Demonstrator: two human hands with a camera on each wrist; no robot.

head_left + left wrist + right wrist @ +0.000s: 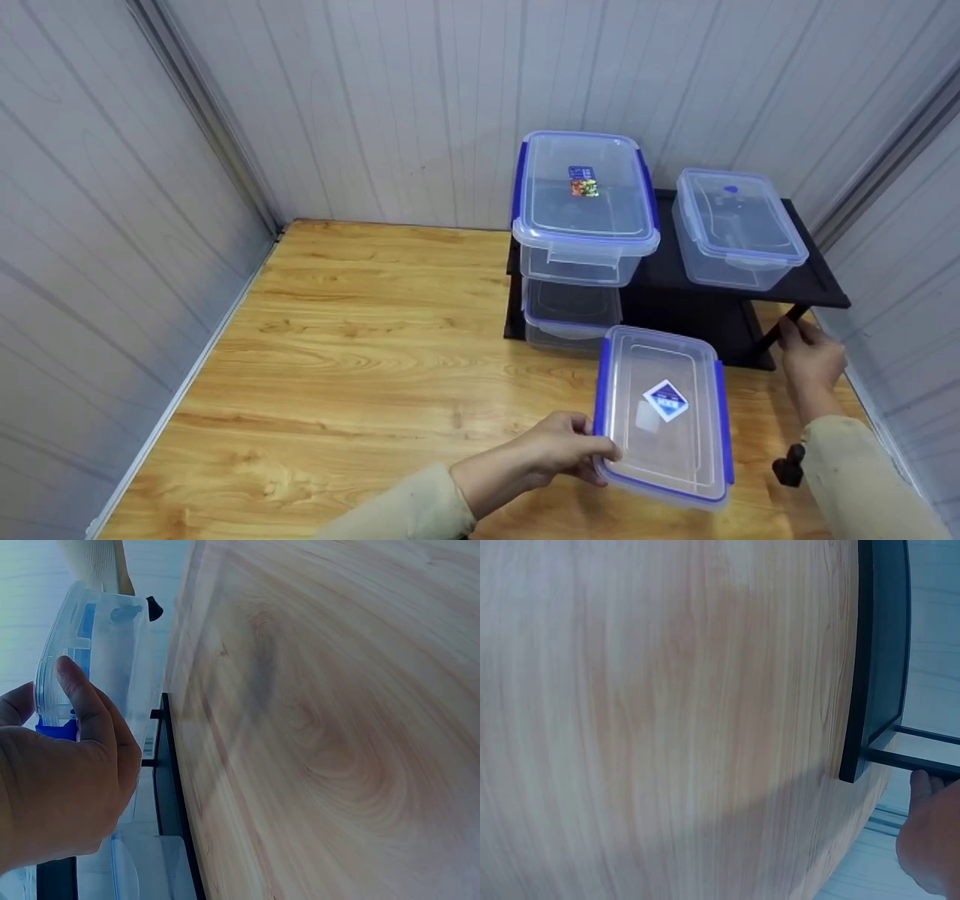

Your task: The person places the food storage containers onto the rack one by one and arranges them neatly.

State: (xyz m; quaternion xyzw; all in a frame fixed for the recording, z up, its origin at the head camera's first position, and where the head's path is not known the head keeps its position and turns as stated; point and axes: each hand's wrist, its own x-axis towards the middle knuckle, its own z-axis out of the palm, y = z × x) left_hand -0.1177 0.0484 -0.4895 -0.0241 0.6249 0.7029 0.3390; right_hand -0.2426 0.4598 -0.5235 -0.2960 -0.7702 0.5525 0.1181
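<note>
In the head view my left hand [559, 454] grips the lower left corner of a clear plastic food container [667, 442] with a blue-edged lid, thumb on top. The container is held in front of a black two-tier rack [821, 281]; a blue and white diamond sticker is on its lid. The left wrist view shows the same container [112, 652] side-on, in the left hand [67, 772]. At the rack's front right, my right hand [814, 364] holds the upright post [780, 330]. The right wrist view shows its fingers at this post [907, 761], partly cut off.
A large lidded container [585, 210] and a smaller one [739, 225] stand on the rack's upper tier. Another container [574, 315] sits on the lower tier at the left. Wooden tabletop [360, 337] extends leftward; panelled walls [390, 112] enclose it.
</note>
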